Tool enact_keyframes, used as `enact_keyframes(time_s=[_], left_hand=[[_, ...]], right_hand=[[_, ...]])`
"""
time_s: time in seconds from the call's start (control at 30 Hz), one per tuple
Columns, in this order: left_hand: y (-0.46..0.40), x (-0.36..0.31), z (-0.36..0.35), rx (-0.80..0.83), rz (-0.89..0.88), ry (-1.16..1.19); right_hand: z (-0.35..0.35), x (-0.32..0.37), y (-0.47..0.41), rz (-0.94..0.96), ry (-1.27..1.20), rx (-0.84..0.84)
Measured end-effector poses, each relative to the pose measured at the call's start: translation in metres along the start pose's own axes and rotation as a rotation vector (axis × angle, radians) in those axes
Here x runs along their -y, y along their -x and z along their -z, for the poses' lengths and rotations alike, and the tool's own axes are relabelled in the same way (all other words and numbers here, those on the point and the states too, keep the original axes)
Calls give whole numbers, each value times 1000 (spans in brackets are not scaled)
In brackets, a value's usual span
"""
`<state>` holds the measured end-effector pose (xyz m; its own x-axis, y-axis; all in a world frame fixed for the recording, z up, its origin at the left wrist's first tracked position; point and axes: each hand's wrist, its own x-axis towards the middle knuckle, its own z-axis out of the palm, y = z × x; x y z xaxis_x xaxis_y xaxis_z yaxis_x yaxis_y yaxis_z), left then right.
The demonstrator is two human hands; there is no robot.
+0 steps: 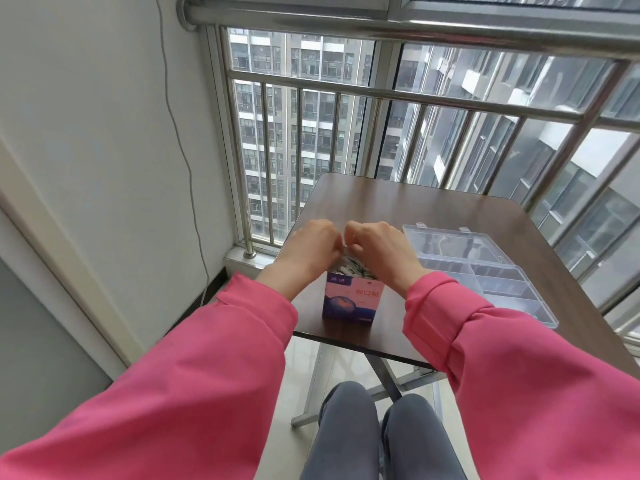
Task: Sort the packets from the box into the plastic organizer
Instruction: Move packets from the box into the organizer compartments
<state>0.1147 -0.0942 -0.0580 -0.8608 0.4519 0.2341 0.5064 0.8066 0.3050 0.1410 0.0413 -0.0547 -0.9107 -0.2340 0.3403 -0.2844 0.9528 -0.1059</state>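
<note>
Both hands — left hand, right hand — pinch packets atop the box, printed "创口贴"; organizer just beside.

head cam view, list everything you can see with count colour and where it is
box: one, pink and purple, upright near the table's front edge, top open
packets: a bunch, count unclear, whitish, sticking out of the box top
plastic organizer: one, clear, lid open, on the table right of the box
table: one, dark brown top on metal legs, by the window
railing: one, silver metal bars, in front of the window
cable: one, grey, hanging down the white wall on the left
left hand: one, pink sleeve, fingers curled at the box top
right hand: one, pink sleeve, fingers curled at the box top
legs: two, grey trousers, below the table
</note>
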Motion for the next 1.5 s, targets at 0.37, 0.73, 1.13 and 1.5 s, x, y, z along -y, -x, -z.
enact_keyframes(time_s=[0.37,0.73,1.13,1.5], left_hand=[[-14,-16,10,193,68,-196],[2,2,2,-38,-224,-238],[7,6,6,-82,-133,71],[9,9,6,-96,-120,205]], right_hand=[[-4,-2,5,-47,-88,2],[-1,1,6,-150,-98,-22],[6,-8,10,-83,-301,-3],[10,-8,4,-104,-297,75]])
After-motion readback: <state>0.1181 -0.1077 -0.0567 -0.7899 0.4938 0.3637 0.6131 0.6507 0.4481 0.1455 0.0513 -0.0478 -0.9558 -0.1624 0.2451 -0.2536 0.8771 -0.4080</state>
